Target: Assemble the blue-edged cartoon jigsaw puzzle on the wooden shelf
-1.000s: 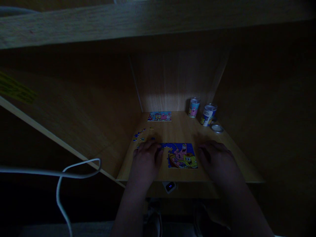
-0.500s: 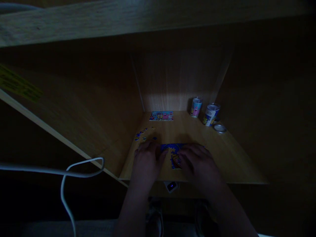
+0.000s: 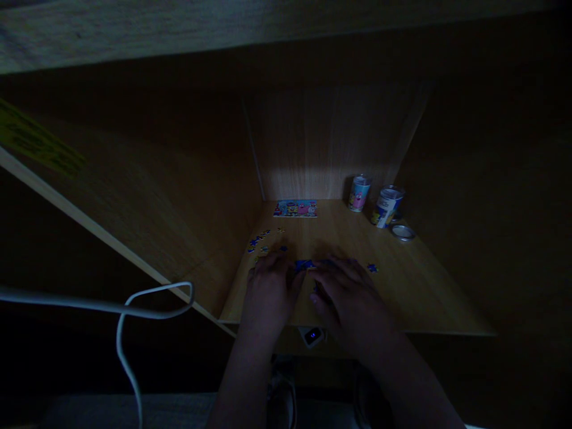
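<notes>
In the dim head view, a partly joined blue jigsaw puzzle [image 3: 305, 264] lies near the front of the wooden shelf, mostly hidden under my hands. My left hand [image 3: 269, 283] rests at its left edge, thumb apart from the fingers. Over its middle and right part spreads my right hand [image 3: 346, 289], fingers stretched out and touching it, thumb apart. A loose puzzle piece [image 3: 372, 268] lies to the right of that hand. Several loose puzzle pieces [image 3: 254, 242] are scattered beyond my left hand, with a single blue piece [image 3: 283, 248] nearer its fingertips.
A colourful cartoon picture card [image 3: 295, 208] lies at the back. Two cartoon-printed cans, a pink-and-blue can [image 3: 359, 193] and a white-and-blue can [image 3: 385, 208], stand back right beside a round lid [image 3: 403, 232]. A white cable [image 3: 129, 310] loops at the left; a small device [image 3: 313, 335] shows below the shelf edge.
My right hand has moved left over the puzzle and covers more of it. The loose piece to its right now shows. My left hand stays about where it was; the view has shifted slightly.
</notes>
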Motion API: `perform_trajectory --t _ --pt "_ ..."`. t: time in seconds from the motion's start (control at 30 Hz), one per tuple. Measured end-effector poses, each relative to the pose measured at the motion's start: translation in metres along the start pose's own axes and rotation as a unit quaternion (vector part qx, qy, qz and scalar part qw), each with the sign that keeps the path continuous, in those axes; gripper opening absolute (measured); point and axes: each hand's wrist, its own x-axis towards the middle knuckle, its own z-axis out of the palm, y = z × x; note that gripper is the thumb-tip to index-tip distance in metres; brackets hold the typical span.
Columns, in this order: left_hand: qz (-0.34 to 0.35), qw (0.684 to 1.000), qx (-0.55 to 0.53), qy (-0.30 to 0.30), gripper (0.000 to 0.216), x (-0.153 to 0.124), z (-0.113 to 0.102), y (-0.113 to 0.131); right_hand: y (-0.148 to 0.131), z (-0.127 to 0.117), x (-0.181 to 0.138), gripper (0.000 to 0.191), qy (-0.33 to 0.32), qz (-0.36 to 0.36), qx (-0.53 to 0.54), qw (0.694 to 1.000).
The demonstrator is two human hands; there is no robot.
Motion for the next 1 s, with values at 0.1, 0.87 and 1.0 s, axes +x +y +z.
perform_trajectory --t 0.1,0.87,1.0 --pt "-0.003 1.0 -0.011 -0.009 0.007 0.001 -0.002 0.001 -0.006 0.008 0.002 0.044 -0.008 0.001 0.008 1.0" --pt "0.0 0.999 -0.052 -0.011 0.01 0.001 -0.002 -0.003 -0.007 0.016 0.0 0.061 -0.039 -0.005 -0.018 0.999" --pt "0.006 0.998 -0.058 -0.013 0.011 0.001 -0.004 -0.001 -0.006 0.015 0.0 0.061 -0.043 -0.013 -0.013 0.999"
